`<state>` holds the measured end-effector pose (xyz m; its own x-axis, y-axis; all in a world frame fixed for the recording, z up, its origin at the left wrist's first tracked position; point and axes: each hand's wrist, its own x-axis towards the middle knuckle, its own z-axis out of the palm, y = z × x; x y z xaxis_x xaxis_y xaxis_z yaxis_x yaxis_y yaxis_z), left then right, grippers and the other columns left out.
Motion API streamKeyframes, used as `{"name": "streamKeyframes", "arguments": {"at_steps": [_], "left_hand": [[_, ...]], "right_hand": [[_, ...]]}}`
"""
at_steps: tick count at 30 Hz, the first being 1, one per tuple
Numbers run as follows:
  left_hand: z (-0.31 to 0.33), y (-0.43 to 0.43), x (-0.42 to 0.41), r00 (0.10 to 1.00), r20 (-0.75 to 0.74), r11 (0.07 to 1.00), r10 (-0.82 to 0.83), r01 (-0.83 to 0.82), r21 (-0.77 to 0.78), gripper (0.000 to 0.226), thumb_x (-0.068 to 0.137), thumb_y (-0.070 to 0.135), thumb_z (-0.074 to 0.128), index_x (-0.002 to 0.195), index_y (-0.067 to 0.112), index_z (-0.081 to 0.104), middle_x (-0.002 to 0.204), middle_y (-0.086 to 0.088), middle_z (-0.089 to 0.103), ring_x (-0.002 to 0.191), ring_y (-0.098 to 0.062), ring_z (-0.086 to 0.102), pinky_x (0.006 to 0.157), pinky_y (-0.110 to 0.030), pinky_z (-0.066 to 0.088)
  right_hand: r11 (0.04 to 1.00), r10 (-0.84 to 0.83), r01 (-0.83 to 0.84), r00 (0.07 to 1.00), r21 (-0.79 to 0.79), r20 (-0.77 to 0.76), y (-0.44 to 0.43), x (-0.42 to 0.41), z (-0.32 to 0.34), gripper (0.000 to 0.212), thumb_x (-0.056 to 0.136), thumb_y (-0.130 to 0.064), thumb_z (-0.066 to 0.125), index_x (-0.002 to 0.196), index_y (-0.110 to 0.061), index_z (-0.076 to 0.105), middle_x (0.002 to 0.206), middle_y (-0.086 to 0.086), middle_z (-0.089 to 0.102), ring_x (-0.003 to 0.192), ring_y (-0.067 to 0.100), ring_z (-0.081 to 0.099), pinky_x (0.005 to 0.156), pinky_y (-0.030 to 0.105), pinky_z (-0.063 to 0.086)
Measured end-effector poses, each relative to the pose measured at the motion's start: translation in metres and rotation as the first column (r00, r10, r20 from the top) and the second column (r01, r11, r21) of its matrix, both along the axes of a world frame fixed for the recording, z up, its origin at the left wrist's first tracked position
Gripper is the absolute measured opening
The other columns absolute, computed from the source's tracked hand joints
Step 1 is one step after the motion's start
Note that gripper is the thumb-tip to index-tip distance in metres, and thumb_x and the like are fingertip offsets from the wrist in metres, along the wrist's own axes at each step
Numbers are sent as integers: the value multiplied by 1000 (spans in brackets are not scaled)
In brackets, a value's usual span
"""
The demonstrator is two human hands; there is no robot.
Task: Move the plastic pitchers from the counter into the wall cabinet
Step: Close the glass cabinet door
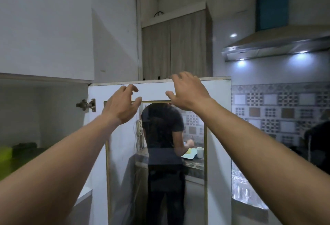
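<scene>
dim kitchen, open cabinet door (217, 135), both hands (121, 107) perhaps empty

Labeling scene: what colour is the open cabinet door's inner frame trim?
Brass-gold trim on the white cabinet door, seen in the head view.

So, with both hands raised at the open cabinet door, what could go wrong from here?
1. The open cabinet door stands right in front of the head; swinging it could strike the face.
2. The left hand and right hand are empty, fingers spread near the door's top edge; they might get pinched.
3. A person stands behind the glass, unaware.
</scene>
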<state>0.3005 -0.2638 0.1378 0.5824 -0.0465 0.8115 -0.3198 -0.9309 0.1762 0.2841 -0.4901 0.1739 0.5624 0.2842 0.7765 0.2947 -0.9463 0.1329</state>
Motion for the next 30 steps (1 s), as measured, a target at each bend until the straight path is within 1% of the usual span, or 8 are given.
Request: {"name": "streamKeyframes", "arguments": {"at_steps": [4, 7, 9, 15, 19, 23, 28, 30], "left_hand": [[15, -47, 25, 1000, -16, 997, -18, 19, 72, 45, 98, 46, 40, 136, 24, 41, 144, -6, 44, 112, -26, 58, 94, -42, 46], [26, -78, 44, 999, -5, 996, -52, 52, 71, 48, 99, 44, 36, 141, 22, 38, 145, -10, 42, 123, -31, 50, 97, -46, 44], [32, -98, 54, 998, 40, 992, -58, 53, 114, 49, 100, 41, 34, 144, 20, 38, 146, -13, 42, 128, -34, 46, 101, -47, 41], [36, -139, 78, 999, -48, 982, -14, 23, 190, 52, 101, 45, 23, 150, 29, 27, 156, -8, 32, 145, -30, 23, 110, -63, 22], [38, -144, 72, 1000, -26, 989, 3, 1, 147, 50, 99, 47, 28, 143, 24, 37, 145, -7, 45, 135, -29, 37, 106, -63, 31], [38, -146, 45, 995, -43, 995, -88, 90, 37, 52, 100, 45, 29, 144, 18, 38, 147, -10, 43, 136, -30, 36, 106, -57, 36], [34, -131, -19, 983, -27, 980, -183, 180, -83, 56, 101, 46, 24, 146, 17, 38, 152, -9, 39, 141, -27, 32, 112, -47, 31], [33, -121, -52, 968, -14, 960, -249, 245, -133, 54, 102, 47, 25, 145, 20, 43, 151, -7, 44, 141, -26, 34, 113, -42, 30]], "right_hand": [[994, -104, 103, 994, 27, 27, -49, 20, 21, 57, 95, -47, 46, 140, -13, 42, 146, 18, 42, 142, 34, 28, 114, 59, 26], [983, -173, 174, 985, 52, -27, -83, 36, 27, 65, 98, -54, 37, 151, -18, 31, 160, 17, 25, 151, 35, 13, 118, 63, 15], [976, -197, 204, 977, 75, -82, -101, 44, 28, 64, 99, -55, 32, 150, -17, 33, 160, 17, 26, 151, 35, 13, 117, 65, 12], [981, -112, 138, 976, 137, -186, -127, 49, 19, 41, 103, -35, 30, 124, -10, 54, 133, 15, 55, 123, 36, 45, 102, 55, 37], [978, -34, 64, 988, 197, -152, -129, 42, 26, 24, 99, -20, 38, 98, -10, 59, 107, 14, 63, 104, 38, 55, 74, 39, 39], [973, 28, 21, 978, 230, -208, -126, 10, 37, 17, 88, -11, 41, 79, -9, 56, 83, 10, 59, 84, 37, 57, 64, 34, 38], [932, 194, -70, 925, 355, -328, -109, -62, 55, 41, 78, -14, 40, 101, -3, 72, 105, 18, 71, 88, 34, 63, 76, 37, 54], [889, 310, -103, 852, 446, -422, -100, -95, 64, 44, 78, -17, 44, 109, -3, 72, 109, 21, 72, 84, 32, 67, 72, 36, 57]]}}
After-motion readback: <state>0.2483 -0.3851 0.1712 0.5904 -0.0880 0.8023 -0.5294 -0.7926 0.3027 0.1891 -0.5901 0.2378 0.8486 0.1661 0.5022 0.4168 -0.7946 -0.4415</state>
